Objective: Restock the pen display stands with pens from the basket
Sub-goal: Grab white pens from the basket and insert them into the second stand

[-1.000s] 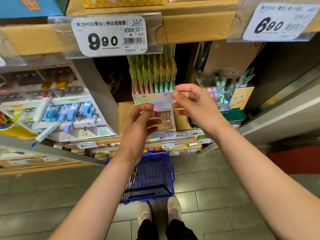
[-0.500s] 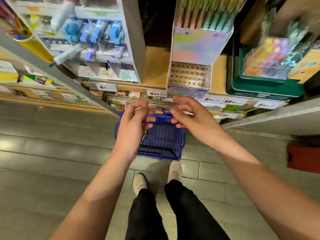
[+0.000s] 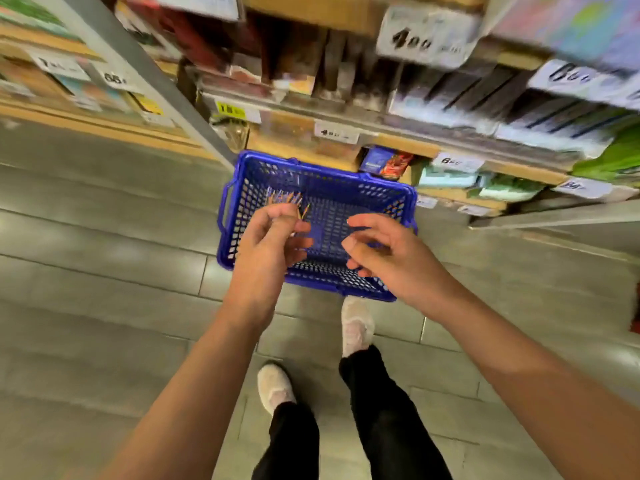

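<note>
1. At far left we see grey floor (image 3: 104, 271) tiles running under blurred shelving.
2. The left hand (image 3: 268, 249) hangs over the left side of the basket, fingers curled. Its grip is half closed, but the blur keeps us from telling whether it has hold of anything.
3. Just above those fingers a small fan of pens (image 3: 285, 198) shows, orange and blue tips inside the basket near its left wall.
4. The blue mesh basket (image 3: 360, 188) stands on the floor against the bottom shelf, with our feet just behind it.
5. The right hand (image 3: 388, 254) hovers over the basket's right half, fingers loosely bent, thumb out; its grip is slack and has hold of nothing.
6. At right, shelves (image 3: 450, 150) carry stock and price tags (image 3: 420, 36), too smeared to read fully.
</note>
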